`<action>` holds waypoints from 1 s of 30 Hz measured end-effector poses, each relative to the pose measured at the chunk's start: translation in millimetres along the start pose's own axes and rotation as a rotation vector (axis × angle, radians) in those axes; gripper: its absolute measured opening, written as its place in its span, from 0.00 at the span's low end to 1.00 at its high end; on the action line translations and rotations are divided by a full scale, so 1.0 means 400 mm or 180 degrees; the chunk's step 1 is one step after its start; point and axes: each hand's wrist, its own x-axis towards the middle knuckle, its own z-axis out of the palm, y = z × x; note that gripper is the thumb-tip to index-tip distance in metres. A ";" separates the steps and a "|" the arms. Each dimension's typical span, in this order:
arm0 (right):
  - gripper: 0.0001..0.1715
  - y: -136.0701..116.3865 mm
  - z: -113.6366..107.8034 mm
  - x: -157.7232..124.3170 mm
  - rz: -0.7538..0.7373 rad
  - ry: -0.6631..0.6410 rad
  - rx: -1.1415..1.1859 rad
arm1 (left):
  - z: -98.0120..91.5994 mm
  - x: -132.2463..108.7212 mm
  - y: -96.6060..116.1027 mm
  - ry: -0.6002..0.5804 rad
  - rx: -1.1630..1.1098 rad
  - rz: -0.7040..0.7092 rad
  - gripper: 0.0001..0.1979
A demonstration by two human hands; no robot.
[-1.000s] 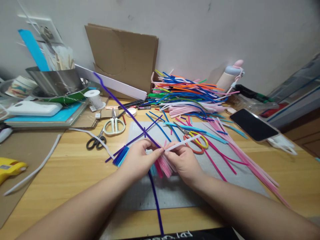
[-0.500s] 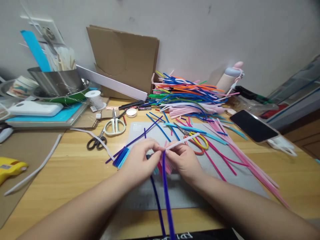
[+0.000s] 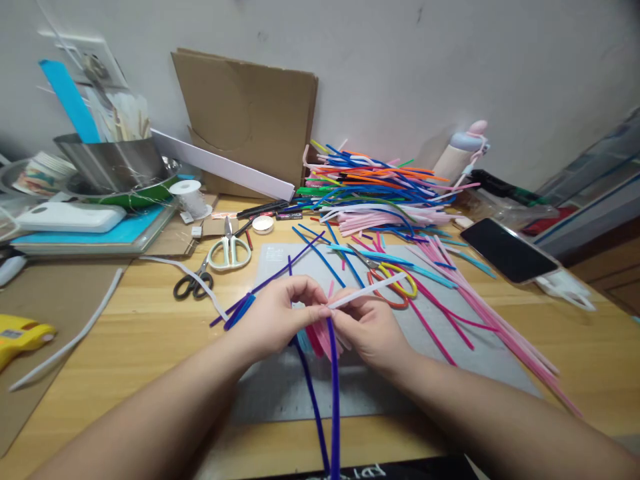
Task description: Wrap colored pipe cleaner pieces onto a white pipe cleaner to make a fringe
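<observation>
My left hand [image 3: 280, 320] and my right hand [image 3: 367, 327] meet over a grey cutting mat [image 3: 440, 353] at the table's middle. Both are closed on a bundle of short pipe cleaners: blue ends [image 3: 239, 312] stick out to the left, pink ends [image 3: 320, 340] hang below the fingers. A long purple pipe cleaner [image 3: 334, 400] is pinched at the bundle and its two ends run down toward me. A white pipe cleaner [image 3: 370, 290] pokes out up and right from my right hand's fingers.
A big heap of coloured pipe cleaners [image 3: 375, 190] lies at the back, pink ones [image 3: 480, 313] fan right. Scissors lie about: black [image 3: 193, 283], white [image 3: 229, 250], orange-yellow [image 3: 395, 283]. A phone [image 3: 507, 250] rests right, a yellow glue gun [image 3: 20, 333] left, cardboard [image 3: 245, 113] against the wall.
The purple pipe cleaner's long end, which stood up and back to the left, has swung over and now hangs down toward me beside its other end. Both hands stayed on the bundle.
</observation>
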 end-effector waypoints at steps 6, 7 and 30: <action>0.09 -0.012 0.001 -0.003 0.0217 -0.0112 0.0109 | -0.004 0.005 -0.009 0.0203 0.0374 0.0166 0.05; 0.09 -0.014 0.000 -0.002 0.0250 -0.0128 0.0128 | -0.006 0.005 -0.010 0.0266 0.0463 0.0215 0.05; 0.15 -0.029 -0.015 -0.004 0.1598 -0.0018 0.1903 | 0.000 0.014 -0.056 0.1052 0.2123 0.1630 0.03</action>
